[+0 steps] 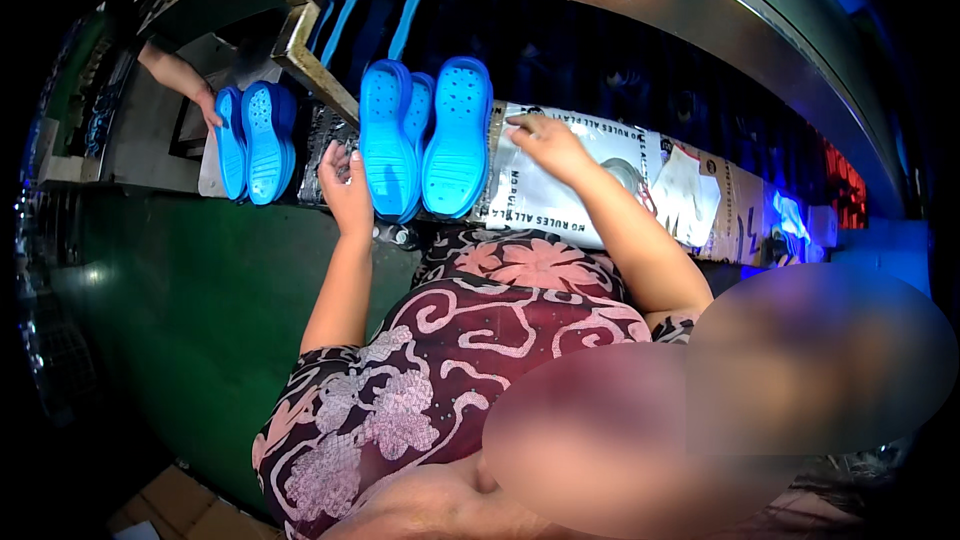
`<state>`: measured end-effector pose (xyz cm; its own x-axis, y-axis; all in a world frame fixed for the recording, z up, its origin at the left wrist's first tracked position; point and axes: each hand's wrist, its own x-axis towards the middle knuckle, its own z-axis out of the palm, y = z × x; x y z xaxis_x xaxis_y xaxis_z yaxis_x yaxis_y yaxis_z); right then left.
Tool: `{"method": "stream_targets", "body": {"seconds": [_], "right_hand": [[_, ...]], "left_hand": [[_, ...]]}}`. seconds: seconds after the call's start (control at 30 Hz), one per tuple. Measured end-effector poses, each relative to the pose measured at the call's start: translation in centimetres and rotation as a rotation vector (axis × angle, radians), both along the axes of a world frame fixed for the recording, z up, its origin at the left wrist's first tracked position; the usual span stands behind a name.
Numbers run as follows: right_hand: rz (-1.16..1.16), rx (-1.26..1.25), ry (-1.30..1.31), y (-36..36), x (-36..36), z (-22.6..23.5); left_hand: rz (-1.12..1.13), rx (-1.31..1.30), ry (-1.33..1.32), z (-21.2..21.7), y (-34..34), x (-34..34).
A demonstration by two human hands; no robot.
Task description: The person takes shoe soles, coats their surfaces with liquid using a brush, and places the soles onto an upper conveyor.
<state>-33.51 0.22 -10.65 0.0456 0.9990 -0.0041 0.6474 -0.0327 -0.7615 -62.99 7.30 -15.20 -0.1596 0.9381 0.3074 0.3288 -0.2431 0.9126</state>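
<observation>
Head view, from the left: well apart from the wearer's own hands, a co-worker's hand (210, 112) touches the edge of an outermost blue sole (231, 145), and a second blue sole (268, 140) is just beside it, nearer to the left hand (342, 180). That left hand is raised, fingers loosely bent, with nothing visible in its grasp. Beyond it, a worn metal bracket (305, 55) slants down toward the soles. Between the wearer's hands are three more: a near-left sole (388, 140) just beside the left thumb, though I cannot tell whether they touch; a partly hidden sole (421, 105); and a near-right sole (457, 145). The right hand (548, 147) is released, its bent fingers over a white plastic sheet (550, 200) with black lettering. Right of it, white paper (695, 195) lies on brown cardboard (738, 205).
</observation>
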Motion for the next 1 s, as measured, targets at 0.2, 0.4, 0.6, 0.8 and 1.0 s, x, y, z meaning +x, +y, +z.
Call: {"method": "stream_targets", "body": {"seconds": [0.2, 0.4, 0.6, 0.8, 1.0], "right_hand": [[-0.516, 0.156, 0.728, -9.6, 6.1, 3.2], [-0.564, 0.298, 1.327, -18.6, 10.4, -3.8], [-0.669, 0.304, 1.329, -20.6, 9.5, -5.7], [-0.762, 0.371, 1.177, -20.8, 9.3, -5.3], [-0.759, 0.366, 0.829, -19.5, 9.4, -4.9]], "left_hand": [[-0.128, 0.112, 0.359, 2.9, -1.3, 2.2], [-0.373, -0.032, 0.617, 4.5, -1.7, 5.0], [-0.317, 0.043, 1.219, 4.5, -0.1, 8.5], [-0.403, -0.026, 1.46, 4.0, 0.4, 9.5], [-0.415, 0.019, 1.419, 3.5, 0.3, 9.6]]}}
